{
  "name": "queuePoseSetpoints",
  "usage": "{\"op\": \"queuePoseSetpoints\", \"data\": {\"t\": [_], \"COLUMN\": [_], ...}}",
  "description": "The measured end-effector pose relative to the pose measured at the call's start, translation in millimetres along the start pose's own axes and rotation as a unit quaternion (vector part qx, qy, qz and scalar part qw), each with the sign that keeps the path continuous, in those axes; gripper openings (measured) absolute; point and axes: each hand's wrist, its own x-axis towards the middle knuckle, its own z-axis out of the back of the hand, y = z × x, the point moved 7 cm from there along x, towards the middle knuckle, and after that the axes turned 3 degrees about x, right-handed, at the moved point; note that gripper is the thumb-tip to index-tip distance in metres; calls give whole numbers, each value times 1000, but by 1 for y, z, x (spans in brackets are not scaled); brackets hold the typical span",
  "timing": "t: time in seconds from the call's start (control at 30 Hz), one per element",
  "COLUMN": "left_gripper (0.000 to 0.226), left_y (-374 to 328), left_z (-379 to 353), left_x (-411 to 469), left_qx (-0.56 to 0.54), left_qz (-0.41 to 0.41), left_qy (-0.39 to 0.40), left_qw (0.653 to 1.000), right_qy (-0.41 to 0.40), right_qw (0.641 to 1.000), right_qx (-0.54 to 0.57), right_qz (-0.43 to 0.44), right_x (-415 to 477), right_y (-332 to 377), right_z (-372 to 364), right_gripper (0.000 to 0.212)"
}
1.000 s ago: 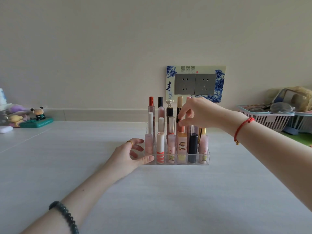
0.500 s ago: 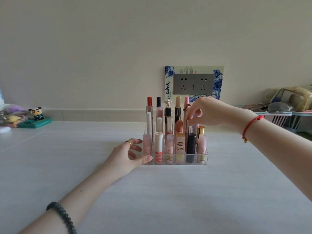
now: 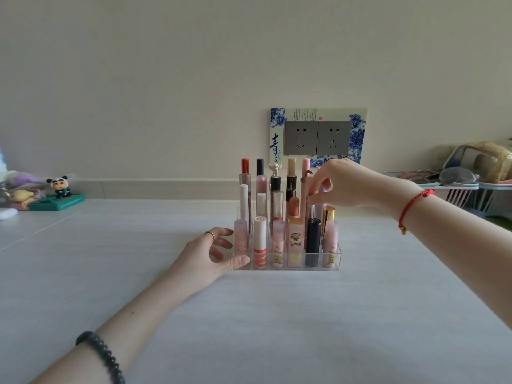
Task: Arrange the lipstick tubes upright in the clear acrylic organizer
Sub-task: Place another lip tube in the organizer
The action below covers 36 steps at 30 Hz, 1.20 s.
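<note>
The clear acrylic organizer [image 3: 302, 268] stands mid-table, with several lipstick tubes upright in its rows, among them a black tube [image 3: 313, 242] and a striped white tube [image 3: 260, 245] in front. My left hand [image 3: 205, 253] grips the organizer's left front corner, thumb on the front wall and fingers along the side. My right hand [image 3: 349, 184] reaches over the back right of the organizer. Its thumb and fingertips pinch the top of a pale lilac tube [image 3: 320, 202] next to a tall pink tube [image 3: 305, 187]. The lilac tube's lower part is hidden behind the front tubes.
A double wall socket [image 3: 317, 137] with a blue-flowered frame is on the wall behind. Small figurines [image 3: 58, 187] on a green base sit at the far left. Plastic baskets [image 3: 465, 195] with sunglasses and a pouch are at the far right.
My right hand has shifted from the middle back tubes to the right back corner, uncovering a peach-capped tube. My left hand has stayed on the organizer's corner.
</note>
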Motion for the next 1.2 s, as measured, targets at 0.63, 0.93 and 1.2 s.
{"op": "queuePoseSetpoints", "data": {"t": [0.63, 0.93, 1.2], "left_gripper": [74, 71, 61], "left_y": [0, 0, -2], "left_z": [0, 0, 1], "left_x": [0, 0, 0], "left_qx": [0, 2, 13], "left_qz": [0, -1, 0], "left_qy": [7, 6, 4], "left_qw": [1000, 1000, 1000], "right_qy": [19, 24, 9], "right_qw": [996, 998, 998], "right_qx": [71, 46, 56], "right_qz": [-55, -37, -34], "right_x": [-30, -25, -24], "right_y": [-27, -27, -26], "right_z": [-1, -11, -12], "right_gripper": [17, 16, 17]}}
